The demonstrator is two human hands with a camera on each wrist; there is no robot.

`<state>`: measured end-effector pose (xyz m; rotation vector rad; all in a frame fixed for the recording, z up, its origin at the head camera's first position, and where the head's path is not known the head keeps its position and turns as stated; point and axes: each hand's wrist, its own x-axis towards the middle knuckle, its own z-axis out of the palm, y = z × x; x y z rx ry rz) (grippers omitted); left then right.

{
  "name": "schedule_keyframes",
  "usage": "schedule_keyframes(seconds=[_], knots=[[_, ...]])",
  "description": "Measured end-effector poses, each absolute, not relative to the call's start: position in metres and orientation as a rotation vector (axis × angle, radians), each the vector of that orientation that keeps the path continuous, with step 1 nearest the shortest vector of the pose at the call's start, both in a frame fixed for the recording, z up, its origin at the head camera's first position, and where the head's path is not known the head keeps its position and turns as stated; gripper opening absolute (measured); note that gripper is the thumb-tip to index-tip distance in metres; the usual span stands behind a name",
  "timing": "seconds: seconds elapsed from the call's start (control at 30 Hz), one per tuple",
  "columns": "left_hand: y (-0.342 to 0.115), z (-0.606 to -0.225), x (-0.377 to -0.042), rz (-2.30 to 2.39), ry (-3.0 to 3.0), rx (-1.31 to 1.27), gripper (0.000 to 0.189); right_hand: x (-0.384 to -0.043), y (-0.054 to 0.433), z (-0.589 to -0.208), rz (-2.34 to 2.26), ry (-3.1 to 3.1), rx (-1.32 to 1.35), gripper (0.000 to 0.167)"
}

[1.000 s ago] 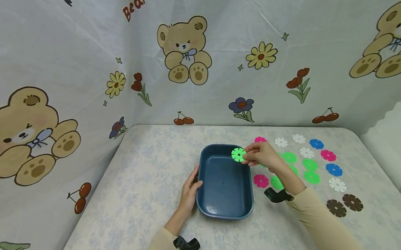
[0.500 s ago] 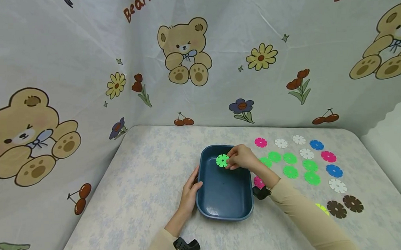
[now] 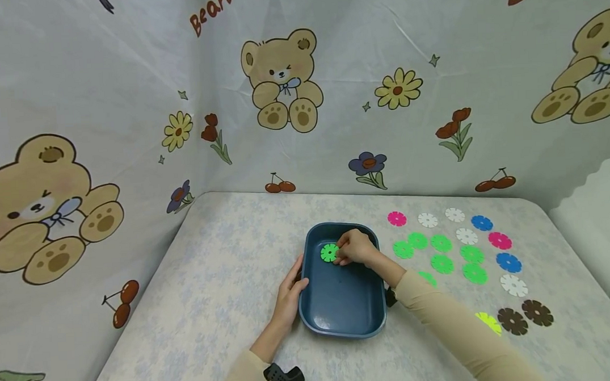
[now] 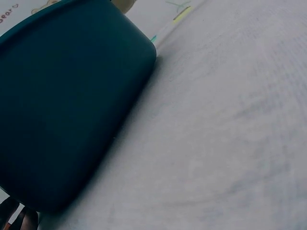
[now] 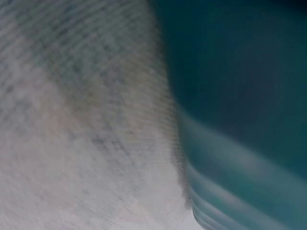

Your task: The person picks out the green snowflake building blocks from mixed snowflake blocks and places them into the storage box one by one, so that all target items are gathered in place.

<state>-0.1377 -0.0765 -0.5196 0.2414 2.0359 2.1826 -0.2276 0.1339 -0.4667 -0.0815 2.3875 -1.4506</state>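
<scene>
A green notched plastic disc [image 3: 329, 252] is low inside the blue rectangular basin [image 3: 343, 319], toward its far left. My right hand [image 3: 356, 247] reaches over the basin's right rim and pinches the disc's right edge between thumb and fingertips. On the basin's left side, my left hand [image 3: 289, 288] grips the wall, its thumb at the rim. The basin's outer wall [image 4: 72, 96] fills much of the left wrist view, with dark fingertips [image 4: 29, 219] at the lower left corner. In the right wrist view only the basin wall [image 5: 240, 96] and tabletop show.
Right of the basin lie several more notched discs: green [image 3: 443, 264], pink [image 3: 500, 240], white [image 3: 513, 282], blue [image 3: 508, 262], brown [image 3: 537, 313] and yellow [image 3: 489, 322]. My right sleeve [image 3: 448, 320] covers part of that side. A bear-print curtain [image 3: 334, 149] hangs behind the table.
My right hand has carried the green disc left and down from the basin's far right corner into the basin. The left hand stays at the left side.
</scene>
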Motion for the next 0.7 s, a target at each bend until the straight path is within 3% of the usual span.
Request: schedule_keyframes(seconds=[0.53,0.7], knots=[[-0.077,-0.518,-0.139,2.164,2.072,0.225,0.055,-0.227,0.128,-0.468,-1.403,2.500,-0.098,0.026],[-0.076,-0.519,-0.137,2.176,2.066,0.237,0.056,-0.220,0.133,-0.459,-1.435,2.490,-0.230,0.028]])
